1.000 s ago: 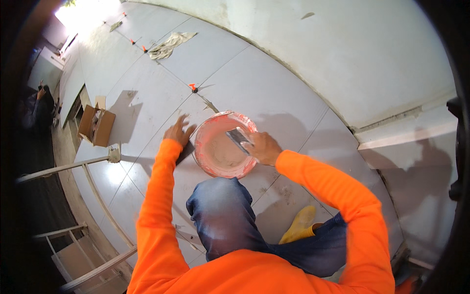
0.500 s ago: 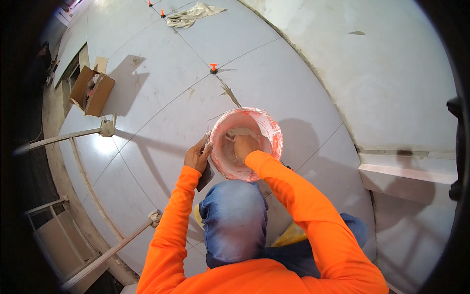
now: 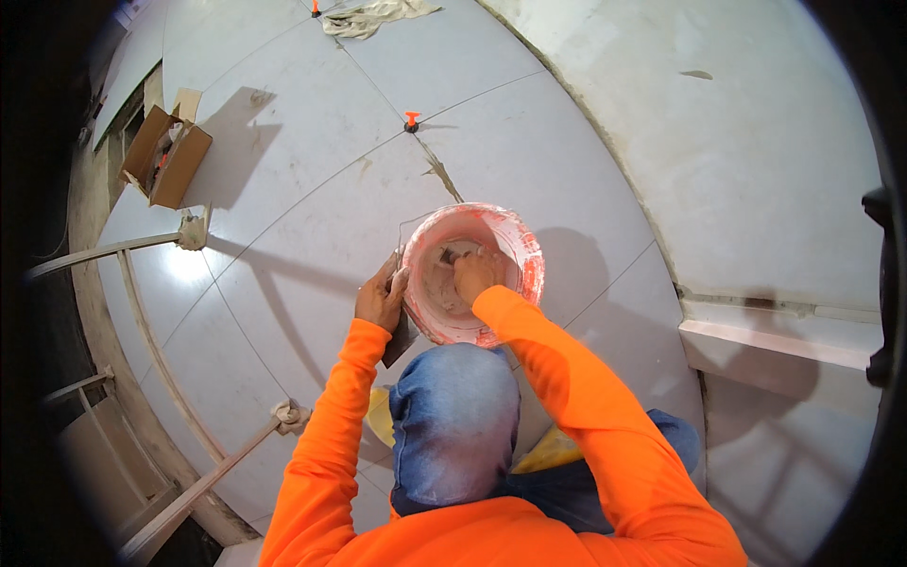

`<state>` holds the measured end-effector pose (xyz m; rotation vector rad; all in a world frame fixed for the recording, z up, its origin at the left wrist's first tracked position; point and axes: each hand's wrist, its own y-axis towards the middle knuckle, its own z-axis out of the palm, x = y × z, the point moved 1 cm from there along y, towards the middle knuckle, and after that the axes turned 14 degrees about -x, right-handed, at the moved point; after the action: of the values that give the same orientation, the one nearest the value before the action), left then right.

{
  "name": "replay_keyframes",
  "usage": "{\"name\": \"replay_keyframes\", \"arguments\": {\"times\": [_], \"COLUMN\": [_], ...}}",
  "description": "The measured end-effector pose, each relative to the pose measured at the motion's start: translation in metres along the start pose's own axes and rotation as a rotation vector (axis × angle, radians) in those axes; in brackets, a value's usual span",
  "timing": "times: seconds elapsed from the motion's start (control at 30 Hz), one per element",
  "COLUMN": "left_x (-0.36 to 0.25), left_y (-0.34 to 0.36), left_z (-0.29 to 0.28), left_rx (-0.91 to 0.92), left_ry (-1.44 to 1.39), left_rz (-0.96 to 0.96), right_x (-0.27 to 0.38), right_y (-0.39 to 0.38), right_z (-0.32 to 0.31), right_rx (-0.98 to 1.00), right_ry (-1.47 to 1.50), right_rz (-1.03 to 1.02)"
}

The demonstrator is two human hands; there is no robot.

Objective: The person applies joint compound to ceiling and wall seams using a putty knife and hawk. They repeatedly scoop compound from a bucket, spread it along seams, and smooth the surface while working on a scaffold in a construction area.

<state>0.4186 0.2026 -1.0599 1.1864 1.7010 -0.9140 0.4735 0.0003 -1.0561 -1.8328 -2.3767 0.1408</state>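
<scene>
A person in bright orange long sleeves and blue jeans crouches on a floor of large pale grey tiles [image 3: 283, 142], seen from above through a wide lens that bends every straight line; one bent knee fills the lower centre of the view.

Just beyond that knee a round pink bucket [image 3: 521, 248] stands upright on the tiles, its open mouth facing up toward the camera, smeared inside with pale grey paste; being round, it has no long side to speak of — its axis runs straight up from the floor.

The left hand [image 3: 380, 299] curls over the bucket's near left rim, fingers clenched on the edge, apparently to steady it; a dark flat tool [image 3: 400, 338] shows just beneath this hand, though whether the hand also grips it cannot be told.

The right hand [image 3: 475, 274] reaches down inside the bucket, closed in a fist around a small tool [image 3: 448, 255] whose dark end pokes toward the upper left, its length lying roughly across the bucket's bottom; the arm comes in over the near rim, so the wrist can work inside the paste.

Farther off, a small orange tile clip [image 3: 411, 119] stands in a joint; an open cardboard box [image 3: 166, 156] sits at the left; a crumpled rag [image 3: 373, 15] lies at the top edge; a grey wall [image 3: 737, 123] rises on the right.
</scene>
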Motion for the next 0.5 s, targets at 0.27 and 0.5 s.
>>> {"name": "replay_keyframes", "arguments": {"times": [0.27,0.5], "left_x": [0.003,0.000], "left_y": [-0.003,-0.001], "left_z": [0.005,0.004], "left_rx": [-0.061,-0.075], "left_ry": [0.017,0.014], "left_rz": [0.011,0.066], "right_x": [-0.002,0.004], "right_y": [-0.008,-0.012], "right_z": [-0.017,-0.001], "right_rx": [0.167,0.192], "right_ry": [0.128,-0.028], "right_rz": [0.033,-0.187]}}
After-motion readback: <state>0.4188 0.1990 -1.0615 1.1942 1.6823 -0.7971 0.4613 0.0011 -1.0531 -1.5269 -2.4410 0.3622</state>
